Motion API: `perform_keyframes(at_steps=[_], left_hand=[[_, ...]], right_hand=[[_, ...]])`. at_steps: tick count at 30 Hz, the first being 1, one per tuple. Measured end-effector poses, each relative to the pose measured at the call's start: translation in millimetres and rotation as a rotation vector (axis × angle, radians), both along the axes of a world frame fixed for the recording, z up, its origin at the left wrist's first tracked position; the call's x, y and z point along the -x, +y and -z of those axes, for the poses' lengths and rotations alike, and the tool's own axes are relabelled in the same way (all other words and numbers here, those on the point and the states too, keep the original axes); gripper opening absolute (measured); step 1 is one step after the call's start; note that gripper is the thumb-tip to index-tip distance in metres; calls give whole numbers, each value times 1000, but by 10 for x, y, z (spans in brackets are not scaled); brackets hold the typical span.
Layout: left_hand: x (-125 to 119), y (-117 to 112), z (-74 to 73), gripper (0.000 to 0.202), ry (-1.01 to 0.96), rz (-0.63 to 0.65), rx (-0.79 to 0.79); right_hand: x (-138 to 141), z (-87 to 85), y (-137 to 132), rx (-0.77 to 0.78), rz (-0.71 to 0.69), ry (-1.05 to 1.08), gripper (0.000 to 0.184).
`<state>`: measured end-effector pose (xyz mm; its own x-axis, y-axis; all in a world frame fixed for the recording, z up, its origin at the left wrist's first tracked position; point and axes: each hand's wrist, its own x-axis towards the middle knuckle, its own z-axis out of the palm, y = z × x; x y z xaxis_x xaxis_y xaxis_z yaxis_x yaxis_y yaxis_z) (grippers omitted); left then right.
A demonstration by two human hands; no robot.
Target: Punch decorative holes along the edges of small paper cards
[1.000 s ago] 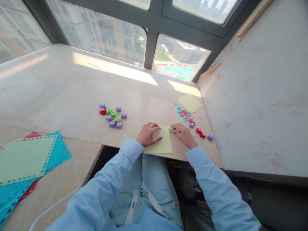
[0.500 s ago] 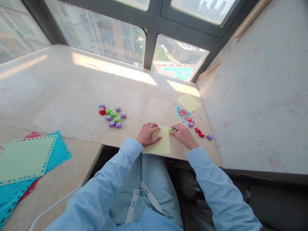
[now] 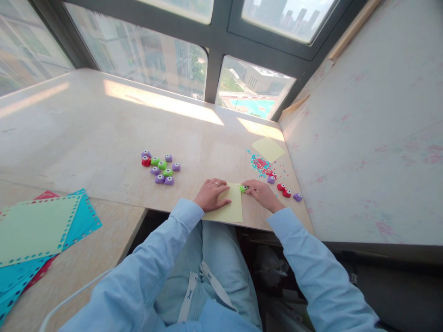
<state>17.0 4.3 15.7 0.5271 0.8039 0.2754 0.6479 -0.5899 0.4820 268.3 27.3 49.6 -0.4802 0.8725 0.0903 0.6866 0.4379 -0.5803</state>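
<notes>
A sheet of pale yellow paper lies at the table's front edge. My left hand rests on it, fingers spread and pressing it down, with a ring on one finger. In my right hand a small green craft punch is pinched between thumb and fingers. The punch sits at the paper's right edge, near its far corner. Whether its jaw is around the edge is too small to tell.
Several purple, green and red craft punches stand left of the paper. To the right lie more punches, blue and red paper bits and a yellow sheet. Hole-edged coloured sheets lie far left. A wall bounds the right.
The view has shifted slightly. My right hand has moved the green punch a little nearer to me along the paper's right edge. My left hand stays on the paper.
</notes>
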Motion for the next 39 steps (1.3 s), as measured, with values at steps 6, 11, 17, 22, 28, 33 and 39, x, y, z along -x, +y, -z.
perform_keyframes(at_steps=[6,11,17,22,28,33,39], left_hand=[[-10,-17,-10,46,29,14,-2],[-14,-30,-14,48,30,55,-20],[-33,-38,5,45,58,39,-54],[-41,-50,-11,42,68,30,-66],[-21,-66,-27,42,49,28,-46],[-8,-79,-29,40,49,54,-44],[0,-89,-32,40,62,69,-27]], right_hand=[[17,-11,-54,12,95,-36,22],[47,-7,-70,17,150,-68,21],[92,9,-142,-4,146,-79,20],[112,56,-264,7,162,-3,23],[73,86,-367,7,172,132,25],[67,114,-372,-11,188,178,23],[95,198,-371,-56,257,216,21]])
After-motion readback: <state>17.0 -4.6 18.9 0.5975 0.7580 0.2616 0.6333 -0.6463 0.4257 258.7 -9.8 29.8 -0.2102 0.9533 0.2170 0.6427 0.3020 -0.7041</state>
